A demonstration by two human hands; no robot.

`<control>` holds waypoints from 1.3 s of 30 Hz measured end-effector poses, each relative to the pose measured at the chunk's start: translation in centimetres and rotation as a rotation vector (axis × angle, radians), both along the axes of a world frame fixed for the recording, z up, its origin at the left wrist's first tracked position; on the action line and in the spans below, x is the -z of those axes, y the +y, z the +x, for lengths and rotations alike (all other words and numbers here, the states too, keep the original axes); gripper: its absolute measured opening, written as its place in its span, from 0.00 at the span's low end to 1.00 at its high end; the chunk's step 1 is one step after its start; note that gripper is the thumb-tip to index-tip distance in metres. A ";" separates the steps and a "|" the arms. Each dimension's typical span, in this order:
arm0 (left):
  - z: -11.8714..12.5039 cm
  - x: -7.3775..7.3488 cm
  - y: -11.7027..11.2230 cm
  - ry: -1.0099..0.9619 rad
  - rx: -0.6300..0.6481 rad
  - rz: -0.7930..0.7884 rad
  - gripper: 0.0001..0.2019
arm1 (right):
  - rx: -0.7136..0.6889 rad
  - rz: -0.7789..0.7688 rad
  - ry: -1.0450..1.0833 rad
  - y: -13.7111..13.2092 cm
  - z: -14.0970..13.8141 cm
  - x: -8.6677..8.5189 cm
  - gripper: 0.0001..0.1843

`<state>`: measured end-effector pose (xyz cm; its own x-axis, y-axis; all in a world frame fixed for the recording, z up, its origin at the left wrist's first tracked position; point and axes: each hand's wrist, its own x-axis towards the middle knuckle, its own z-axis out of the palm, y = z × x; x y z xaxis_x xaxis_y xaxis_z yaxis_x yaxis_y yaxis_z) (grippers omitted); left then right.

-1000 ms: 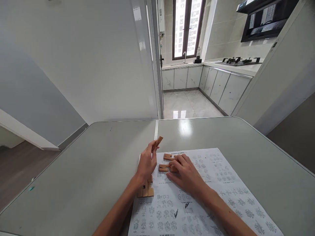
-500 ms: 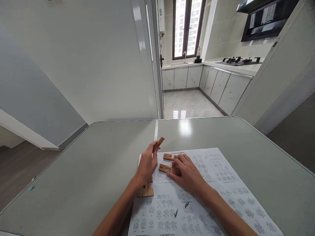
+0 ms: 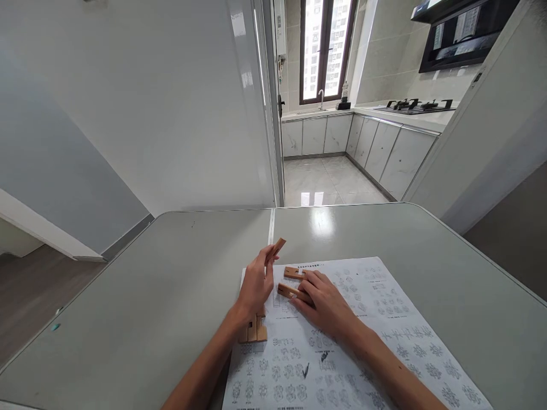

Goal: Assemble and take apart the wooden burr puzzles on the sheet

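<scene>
My left hand [image 3: 257, 281] is closed on a small notched wooden puzzle piece [image 3: 277, 248], held tilted above the sheet's top left corner. With thumb and fingers, my right hand [image 3: 318, 295] grips the right end of a second notched wooden piece [image 3: 288, 291], tipped on its edge over the paper. Just beyond it lies another wooden piece [image 3: 293, 273], its right end partly covered by my right fingers. Under my left wrist, several wooden pieces [image 3: 253, 332] lie side by side, partly hidden by the forearm. All rest on a printed sheet [image 3: 354, 319] of puzzle diagrams.
The grey-green table [image 3: 141, 296] has a pale seam across it. A tiny teal bit [image 3: 55, 327] lies near its left edge. Beyond the far edge are a white wall panel [image 3: 192, 114] and a kitchen with a gas stove [image 3: 416, 106].
The piece in my right hand has been tilted up from lying flatter, so its notch shows less. My left hand and its piece have hardly moved.
</scene>
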<state>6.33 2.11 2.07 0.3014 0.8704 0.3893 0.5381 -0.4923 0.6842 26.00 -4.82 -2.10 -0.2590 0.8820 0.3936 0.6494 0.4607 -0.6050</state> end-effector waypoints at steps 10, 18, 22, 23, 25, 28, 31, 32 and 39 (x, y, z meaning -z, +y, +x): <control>0.2 0.0 -0.1 -0.015 0.017 -0.029 0.16 | -0.035 -0.340 0.520 0.3 0.1 -1.2 0.22; 0.5 -0.4 -0.6 -0.041 0.116 -0.052 0.15 | -0.145 -0.585 0.877 0.4 0.4 -2.3 0.23; 0.7 -0.7 -0.9 -0.036 0.153 -0.065 0.16 | -0.118 -0.612 0.947 0.4 0.6 -2.5 0.24; 0.7 -0.8 -0.9 -0.041 0.161 -0.066 0.16 | -0.115 -0.620 0.960 0.4 0.7 -2.5 0.24; 0.8 -0.8 -1.0 -0.051 0.171 -0.071 0.16 | -0.104 -0.641 0.990 0.4 0.7 -2.5 0.26; 0.9 -0.9 -1.1 -0.071 0.181 -0.092 0.15 | -0.058 -0.672 1.045 0.3 0.6 -2.4 0.29; 1.0 -0.7 -1.1 -0.120 0.192 -0.127 0.15 | -0.040 -0.682 1.050 0.2 0.7 -2.5 0.31; 1.0 -0.6 -1.1 -0.141 0.193 -0.140 0.15 | -0.042 -0.678 1.032 0.2 0.7 -2.5 0.31; 1.1 0.0 -0.7 -0.271 0.193 -0.236 0.15 | -0.024 -0.531 0.877 0.3 0.2 -2.0 0.33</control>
<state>7.46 1.40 2.08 0.3823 0.8828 0.2730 0.2359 -0.3789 0.8949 26.24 -4.47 -0.06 -0.0880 0.9960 0.0127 -0.1255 0.0016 -0.9921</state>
